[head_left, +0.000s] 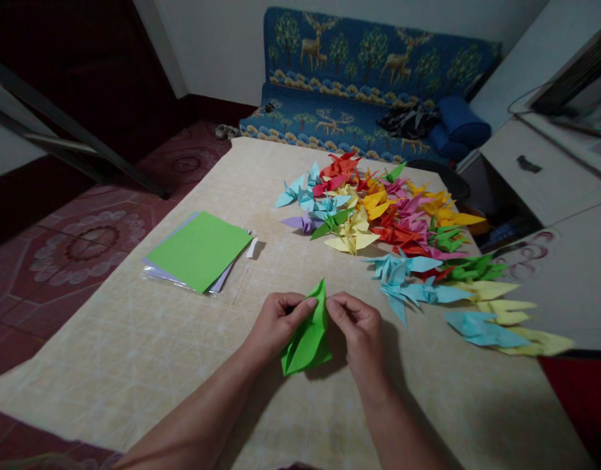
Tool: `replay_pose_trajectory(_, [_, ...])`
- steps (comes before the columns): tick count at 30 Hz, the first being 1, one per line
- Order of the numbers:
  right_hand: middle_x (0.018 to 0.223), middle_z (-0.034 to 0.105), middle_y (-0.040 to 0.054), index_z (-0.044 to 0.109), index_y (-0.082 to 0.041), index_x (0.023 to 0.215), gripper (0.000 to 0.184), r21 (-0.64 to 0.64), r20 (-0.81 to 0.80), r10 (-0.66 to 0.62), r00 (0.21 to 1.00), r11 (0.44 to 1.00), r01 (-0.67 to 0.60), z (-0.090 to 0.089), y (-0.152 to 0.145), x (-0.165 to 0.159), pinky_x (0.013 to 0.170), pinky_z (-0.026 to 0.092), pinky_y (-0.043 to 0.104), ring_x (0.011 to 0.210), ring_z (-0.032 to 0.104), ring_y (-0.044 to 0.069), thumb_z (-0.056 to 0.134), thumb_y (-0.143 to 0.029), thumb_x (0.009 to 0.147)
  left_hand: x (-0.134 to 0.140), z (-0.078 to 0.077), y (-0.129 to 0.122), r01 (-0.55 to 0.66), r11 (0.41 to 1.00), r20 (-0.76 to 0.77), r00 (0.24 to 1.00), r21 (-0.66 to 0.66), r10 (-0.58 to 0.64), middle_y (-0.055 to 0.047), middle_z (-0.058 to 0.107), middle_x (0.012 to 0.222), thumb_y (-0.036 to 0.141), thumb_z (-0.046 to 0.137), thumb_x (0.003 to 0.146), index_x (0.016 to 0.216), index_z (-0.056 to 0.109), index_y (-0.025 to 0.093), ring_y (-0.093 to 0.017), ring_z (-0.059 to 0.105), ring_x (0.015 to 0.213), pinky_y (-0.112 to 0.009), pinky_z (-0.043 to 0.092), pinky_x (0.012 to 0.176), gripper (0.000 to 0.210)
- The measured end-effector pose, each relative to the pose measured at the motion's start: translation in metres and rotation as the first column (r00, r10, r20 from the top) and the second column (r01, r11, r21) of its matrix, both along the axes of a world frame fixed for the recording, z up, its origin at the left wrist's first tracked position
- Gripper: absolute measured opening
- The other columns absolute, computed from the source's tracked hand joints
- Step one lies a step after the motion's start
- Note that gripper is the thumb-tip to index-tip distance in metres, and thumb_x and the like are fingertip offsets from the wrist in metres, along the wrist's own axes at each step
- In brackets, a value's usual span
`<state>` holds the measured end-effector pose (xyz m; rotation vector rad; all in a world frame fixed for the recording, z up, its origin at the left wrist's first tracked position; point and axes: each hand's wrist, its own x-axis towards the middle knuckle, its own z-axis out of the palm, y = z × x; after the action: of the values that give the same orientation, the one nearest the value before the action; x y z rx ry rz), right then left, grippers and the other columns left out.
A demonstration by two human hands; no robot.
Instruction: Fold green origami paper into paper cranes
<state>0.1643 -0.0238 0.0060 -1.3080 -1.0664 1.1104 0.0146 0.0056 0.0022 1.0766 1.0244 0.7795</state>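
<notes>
A partly folded sheet of bright green origami paper (307, 343) is held up over the table, its pointed tip upward and its lower part spread open. My left hand (279, 320) grips its left edge, thumb on top of the paper. On the other side, my right hand (359, 326) pinches the right edge near the tip between thumb and fingers. To the left lies a stack of square paper with a green sheet (200, 251) on top, over purple paper and clear plastic wrap.
Many folded paper cranes (402, 215) in several colours crowd the right and far side of the cloth-covered table (134, 339). A small white scrap (252, 247) lies beside the stack. Beyond stands a blue patterned sofa (329, 72); a white cabinet (549, 176) is at right.
</notes>
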Motion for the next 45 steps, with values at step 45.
replay_pose_trajectory(45, [0.066, 0.066, 0.0009, 0.071, -0.019, 0.07, 0.019, -0.063, -0.047, 0.053, 0.997, 0.996, -0.056, 0.001, 0.0015, 0.0091, 0.061, 0.045, 0.025, 0.064, 0.057, 0.015, 0.073, -0.037, 0.075, -0.002, 0.0049, -0.0004, 0.023, 1.0, 0.004, 1.0, -0.013, -0.023, 0.004, 0.04, 0.047, 0.045, 0.077, 0.066, 0.051, 0.059, 0.011, -0.006, 0.036, 0.046, -0.019, 0.027, 0.042, 0.041])
